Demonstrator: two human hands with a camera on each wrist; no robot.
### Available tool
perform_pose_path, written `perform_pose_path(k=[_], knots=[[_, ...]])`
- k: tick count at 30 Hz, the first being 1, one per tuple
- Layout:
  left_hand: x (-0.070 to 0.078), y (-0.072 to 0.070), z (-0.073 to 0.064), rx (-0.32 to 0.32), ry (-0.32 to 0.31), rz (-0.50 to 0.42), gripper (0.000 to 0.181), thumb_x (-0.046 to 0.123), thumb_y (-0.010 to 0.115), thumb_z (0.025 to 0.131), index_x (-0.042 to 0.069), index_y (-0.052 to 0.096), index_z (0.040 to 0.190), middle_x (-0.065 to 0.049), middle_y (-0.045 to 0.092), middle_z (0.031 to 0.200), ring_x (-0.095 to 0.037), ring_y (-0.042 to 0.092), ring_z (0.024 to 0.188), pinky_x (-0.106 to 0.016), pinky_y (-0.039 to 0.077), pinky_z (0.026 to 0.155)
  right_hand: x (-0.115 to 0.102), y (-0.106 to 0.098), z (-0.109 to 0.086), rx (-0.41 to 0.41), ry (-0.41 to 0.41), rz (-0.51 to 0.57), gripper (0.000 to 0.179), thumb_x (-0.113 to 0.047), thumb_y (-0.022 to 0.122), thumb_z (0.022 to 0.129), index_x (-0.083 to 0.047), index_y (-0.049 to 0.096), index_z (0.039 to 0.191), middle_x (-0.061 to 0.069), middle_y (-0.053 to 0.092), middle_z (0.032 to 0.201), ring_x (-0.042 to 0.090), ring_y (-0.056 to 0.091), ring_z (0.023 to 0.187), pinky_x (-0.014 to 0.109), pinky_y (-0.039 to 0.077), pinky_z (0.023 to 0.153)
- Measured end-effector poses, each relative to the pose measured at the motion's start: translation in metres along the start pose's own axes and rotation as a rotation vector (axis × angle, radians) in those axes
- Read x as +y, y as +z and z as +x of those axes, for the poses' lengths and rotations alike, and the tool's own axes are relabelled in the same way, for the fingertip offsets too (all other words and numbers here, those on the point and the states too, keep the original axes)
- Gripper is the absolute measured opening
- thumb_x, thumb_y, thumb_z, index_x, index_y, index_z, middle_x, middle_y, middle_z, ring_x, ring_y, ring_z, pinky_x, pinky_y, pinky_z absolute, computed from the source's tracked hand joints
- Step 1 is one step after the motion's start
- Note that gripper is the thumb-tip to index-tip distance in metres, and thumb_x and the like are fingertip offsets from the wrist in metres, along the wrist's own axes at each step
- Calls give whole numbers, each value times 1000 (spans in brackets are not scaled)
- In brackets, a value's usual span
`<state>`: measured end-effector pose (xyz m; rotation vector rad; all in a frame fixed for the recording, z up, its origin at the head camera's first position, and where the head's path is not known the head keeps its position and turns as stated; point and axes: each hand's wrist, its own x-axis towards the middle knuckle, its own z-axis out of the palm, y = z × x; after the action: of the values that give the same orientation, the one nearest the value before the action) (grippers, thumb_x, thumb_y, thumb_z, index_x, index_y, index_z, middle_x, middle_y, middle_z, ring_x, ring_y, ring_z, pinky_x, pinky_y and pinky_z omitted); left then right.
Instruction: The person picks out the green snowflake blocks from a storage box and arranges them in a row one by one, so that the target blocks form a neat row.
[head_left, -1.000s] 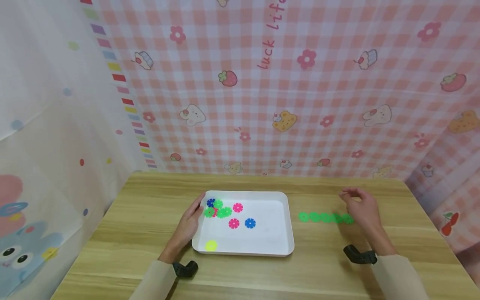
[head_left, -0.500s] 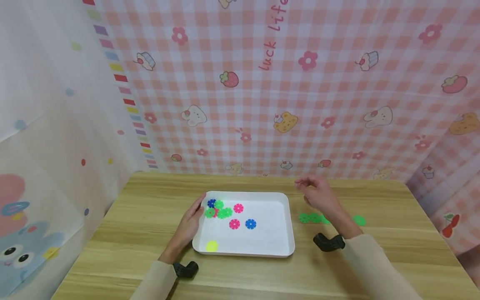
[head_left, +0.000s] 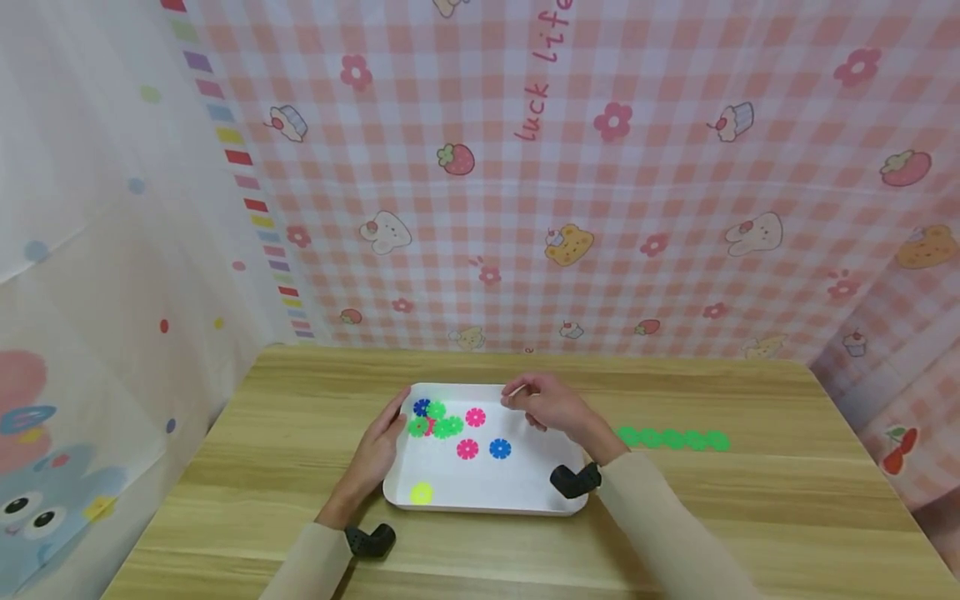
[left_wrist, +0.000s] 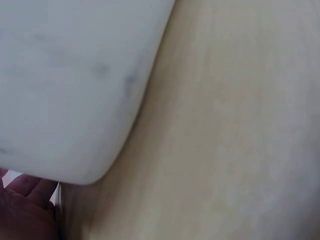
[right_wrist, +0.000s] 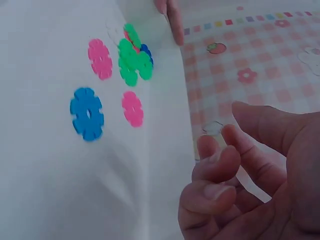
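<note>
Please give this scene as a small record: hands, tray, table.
left hand: holds left side of white rectangular tray
right hand: above tray, fingers loosely curled, nothing visibly held
tray: round yellow disc, notched blue disc, notched pink discs, mostly green cluster
light wood-grain table: notched green discs in a row, right of tray

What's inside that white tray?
A mostly green cluster of discs, two loose pink discs, a blue disc, a yellow disc. Hidden: anything beneath the cluster or directly behind the right hand.
</note>
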<state>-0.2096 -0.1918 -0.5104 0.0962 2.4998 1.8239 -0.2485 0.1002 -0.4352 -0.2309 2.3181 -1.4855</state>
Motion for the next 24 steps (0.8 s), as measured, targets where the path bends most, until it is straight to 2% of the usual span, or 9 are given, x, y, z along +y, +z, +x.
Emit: perform_pose_path(k=[9, 17, 19, 24], knots=[[-1, -1, 0, 10, -4, 12, 49, 16, 31, 109, 15, 29, 157, -7, 23, 164, -25, 13, 153, -48, 8, 124, 4, 42, 22, -86, 46, 24, 21, -18, 65, 96, -8, 68, 114, 11, 57, 74, 16, 43, 50, 23, 38, 48], [-3, -2, 1, 5, 7, -7, 49, 15, 32, 108, 14, 29, 157, -8, 23, 164, -25, 13, 152, -48, 8, 124, 0, 73, 33, -107, 67, 10, 22, -17, 68, 93, -9, 67, 113, 4, 51, 63, 15, 43, 48, 23, 37, 46], [-2, -1, 1, 2, 10, -13, 49, 15, 32, 108, 13, 29, 157, -9, 22, 164, -26, 13, 152, -48, 8, 124, -1, 78, 35, -93, 72, -4, 20, -16, 69, 92, -11, 69, 111, 4, 50, 65, 15, 43, 49, 23, 37, 47], [0, 0, 1, -6, 6, -35, 48, 17, 32, 109, 14, 29, 157, -9, 22, 164, -26, 13, 152, -49, 8, 124, -1, 88, 40, -40, 57, -85, 14, -16, 70, 91, -16, 71, 106, 3, 55, 82, 15, 49, 60, 26, 42, 56]])
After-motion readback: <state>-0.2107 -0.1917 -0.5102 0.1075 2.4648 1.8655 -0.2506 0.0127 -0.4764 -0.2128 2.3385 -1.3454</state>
